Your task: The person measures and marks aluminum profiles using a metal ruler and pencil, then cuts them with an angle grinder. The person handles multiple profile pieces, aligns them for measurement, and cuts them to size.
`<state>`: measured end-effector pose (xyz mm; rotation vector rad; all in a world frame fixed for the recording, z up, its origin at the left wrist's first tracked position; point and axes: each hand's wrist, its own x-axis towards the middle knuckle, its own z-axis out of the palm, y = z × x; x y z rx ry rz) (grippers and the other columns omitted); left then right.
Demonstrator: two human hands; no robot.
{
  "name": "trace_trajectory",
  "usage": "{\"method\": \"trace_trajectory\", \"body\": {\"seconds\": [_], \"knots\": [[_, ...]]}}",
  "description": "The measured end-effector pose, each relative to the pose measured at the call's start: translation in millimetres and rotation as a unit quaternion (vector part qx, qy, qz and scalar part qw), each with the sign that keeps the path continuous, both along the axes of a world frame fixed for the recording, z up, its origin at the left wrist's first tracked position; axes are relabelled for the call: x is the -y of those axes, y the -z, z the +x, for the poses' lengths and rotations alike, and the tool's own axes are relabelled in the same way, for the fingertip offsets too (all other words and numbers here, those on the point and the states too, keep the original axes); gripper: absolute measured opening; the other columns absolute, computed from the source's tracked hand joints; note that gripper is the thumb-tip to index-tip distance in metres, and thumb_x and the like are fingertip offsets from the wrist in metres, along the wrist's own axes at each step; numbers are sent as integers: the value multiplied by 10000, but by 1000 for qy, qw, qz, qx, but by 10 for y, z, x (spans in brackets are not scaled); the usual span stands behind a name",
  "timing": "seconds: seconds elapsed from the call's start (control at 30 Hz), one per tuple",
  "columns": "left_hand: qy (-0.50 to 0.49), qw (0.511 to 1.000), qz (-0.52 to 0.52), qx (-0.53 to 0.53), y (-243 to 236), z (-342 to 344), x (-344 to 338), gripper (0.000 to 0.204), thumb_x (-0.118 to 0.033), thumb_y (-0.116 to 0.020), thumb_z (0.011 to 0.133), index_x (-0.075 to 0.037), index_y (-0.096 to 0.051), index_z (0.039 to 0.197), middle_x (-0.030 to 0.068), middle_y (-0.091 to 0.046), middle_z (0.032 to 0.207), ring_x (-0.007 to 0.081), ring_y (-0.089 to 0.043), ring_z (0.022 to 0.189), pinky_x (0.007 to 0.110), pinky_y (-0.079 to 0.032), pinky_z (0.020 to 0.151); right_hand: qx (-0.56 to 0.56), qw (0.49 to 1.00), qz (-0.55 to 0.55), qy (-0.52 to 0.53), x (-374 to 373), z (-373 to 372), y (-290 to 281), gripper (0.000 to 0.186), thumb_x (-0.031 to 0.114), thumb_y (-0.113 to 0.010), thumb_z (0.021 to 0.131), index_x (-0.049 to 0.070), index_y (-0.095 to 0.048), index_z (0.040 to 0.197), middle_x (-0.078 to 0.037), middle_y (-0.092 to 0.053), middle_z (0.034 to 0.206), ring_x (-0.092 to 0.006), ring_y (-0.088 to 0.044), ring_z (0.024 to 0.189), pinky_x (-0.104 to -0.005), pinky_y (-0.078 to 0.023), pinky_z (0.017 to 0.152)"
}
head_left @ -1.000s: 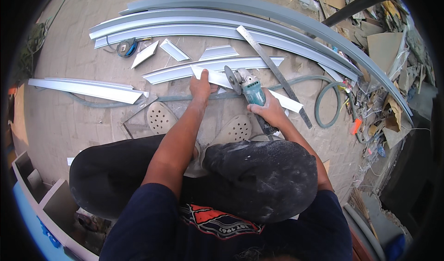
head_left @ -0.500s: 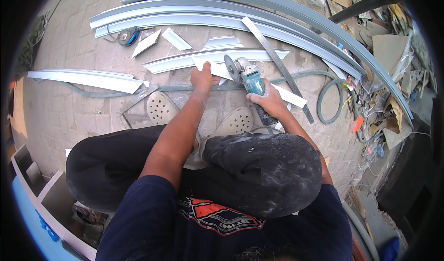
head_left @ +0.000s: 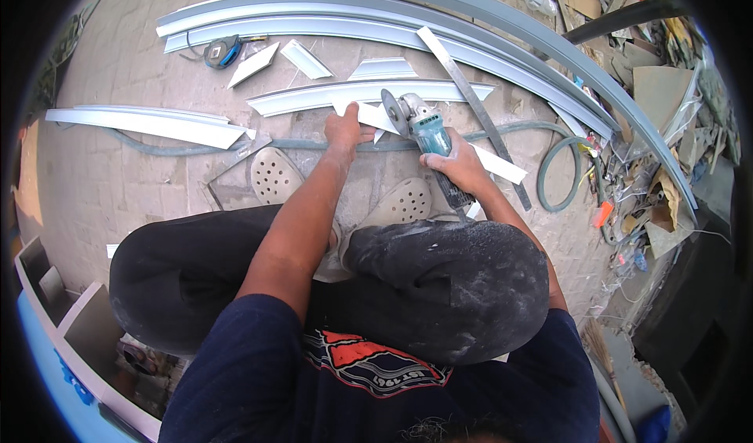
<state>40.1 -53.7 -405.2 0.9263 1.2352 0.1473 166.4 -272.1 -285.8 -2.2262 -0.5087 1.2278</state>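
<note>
Both hands are edging slightly nearer. Left hand (head_left: 347,127) is pressing flat, fingers together, on the strip (head_left: 369,94) lying crosswise; right hand (head_left: 453,160) is gripping the grinder (head_left: 423,129), disc just beside it.

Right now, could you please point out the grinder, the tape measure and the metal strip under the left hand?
grinder (head_left: 430,134): head view, on its teal body.
tape measure (head_left: 222,52): head view, on its round case.
metal strip (head_left: 314,97): head view, on its bare left half.
</note>
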Motion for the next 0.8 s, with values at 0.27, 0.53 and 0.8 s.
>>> {"method": "trace_trajectory", "body": {"seconds": [0.27, 0.53, 0.8], "knots": [[-15, 1000, -13, 5, 68, 13, -4, 501, -248, -601, 1098, 171, -526, 1363, 319, -729, 1182, 371, -818, 839, 413, -722, 645, 20, 999, 20, 30, 14, -61, 77, 882, 450, -858, 801, -19, -572, 1492, -274, -719, 1285, -391, -699, 1200, -446, -508, 1071], [-14, 1000, -15, 5, 44, 3, -5, 497, -257, -602, 1097, 171, -532, 1340, 311, -737, 1139, 364, -817, 816, 409, -716, 632, 42, 999, 22, 23, 10, -93, 129, 890, 441, -858, 804, -28, -563, 1500, -272, -724, 1288, -381, -704, 1202, -442, -513, 1070], [-16, 1000, -8, 10, 27, 9, 10, 499, -245, -597, 1096, 182, -534, 1347, 317, -746, 1150, 368, -823, 829, 403, -716, 626, 28, 999, 17, 35, 2, -104, 159, 871, 433, -860, 801, -35, -571, 1475, -253, -738, 1236, -364, -716, 1146, -434, -525, 1036]]}}
